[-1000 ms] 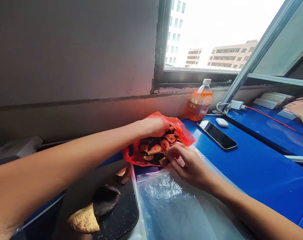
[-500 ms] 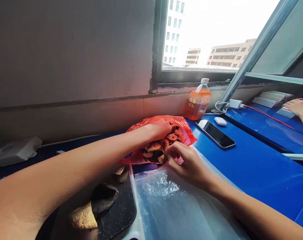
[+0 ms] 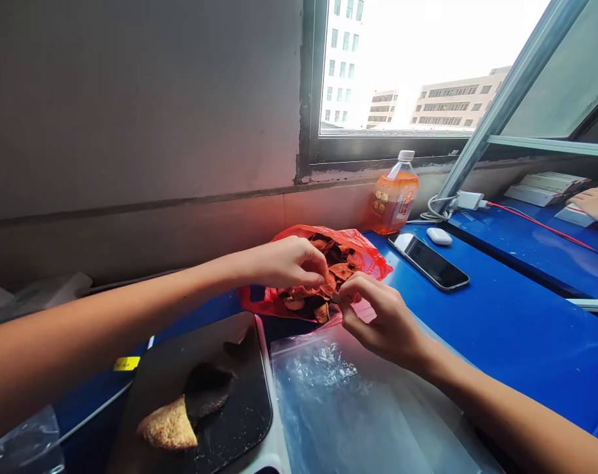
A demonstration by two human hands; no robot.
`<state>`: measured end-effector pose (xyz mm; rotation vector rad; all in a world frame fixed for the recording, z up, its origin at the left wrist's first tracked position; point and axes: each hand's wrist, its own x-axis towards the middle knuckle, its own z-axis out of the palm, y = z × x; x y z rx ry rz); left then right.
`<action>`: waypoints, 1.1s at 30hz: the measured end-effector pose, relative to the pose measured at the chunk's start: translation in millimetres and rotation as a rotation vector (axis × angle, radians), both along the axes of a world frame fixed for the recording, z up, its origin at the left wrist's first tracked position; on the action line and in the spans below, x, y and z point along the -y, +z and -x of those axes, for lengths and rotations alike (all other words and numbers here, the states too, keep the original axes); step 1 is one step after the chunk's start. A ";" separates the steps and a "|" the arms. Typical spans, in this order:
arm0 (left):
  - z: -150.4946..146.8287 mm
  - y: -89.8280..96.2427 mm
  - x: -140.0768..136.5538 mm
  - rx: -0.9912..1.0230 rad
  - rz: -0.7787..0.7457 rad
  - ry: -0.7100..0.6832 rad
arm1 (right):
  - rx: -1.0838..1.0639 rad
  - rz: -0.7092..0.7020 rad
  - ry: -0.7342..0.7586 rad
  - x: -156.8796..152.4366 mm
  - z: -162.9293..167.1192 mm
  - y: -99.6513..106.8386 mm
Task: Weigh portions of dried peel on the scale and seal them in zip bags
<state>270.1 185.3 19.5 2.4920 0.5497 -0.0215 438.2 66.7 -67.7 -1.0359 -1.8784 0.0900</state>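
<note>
The bag lies open on our blue tabletop, wall at eleven o'clock from it, window one, bottle two, phone three. Our right hand keeps its grip pinched on a piece; our left hand's, over the bag, we cannot tell.

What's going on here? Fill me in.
A person is working over an open red plastic bag of dried brown pieces. The left hand is over the pieces; whether it holds one is unclear. The right hand, at the near side, seems to have a small piece in its grip. A pale piece lies on the black-topped device, beside a clear bag.
</note>
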 end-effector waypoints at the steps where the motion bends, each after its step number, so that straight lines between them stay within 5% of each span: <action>1: 0.6 -1.1 2.6 0.008 0.004 -0.008 | -0.003 -0.011 -0.015 -0.1 -0.3 -0.4; 7: -4.5 -14.3 -4.5 0.045 -0.252 0.074 | -0.063 -0.005 -0.101 -1.5 -4.1 1.7; 13: -27.5 -21.5 -0.8 -0.195 -0.384 0.060 | -0.128 0.124 -0.132 0.0 -4.1 4.6; 18: -27.5 -15.8 -0.5 -0.172 -0.211 0.023 | -0.167 0.193 -0.099 0.3 -3.5 1.6; 24: -24.4 -9.1 -3.0 0.225 -0.018 0.055 | -0.374 0.273 0.062 -1.6 -9.0 5.1; 28: -25.7 -9.9 2.6 0.306 0.142 -0.004 | -0.583 0.333 0.016 -4.6 -10.3 10.5; 33: -22.1 -18.8 6.8 0.372 0.261 0.088 | -0.700 0.360 -0.036 -7.5 -11.1 11.6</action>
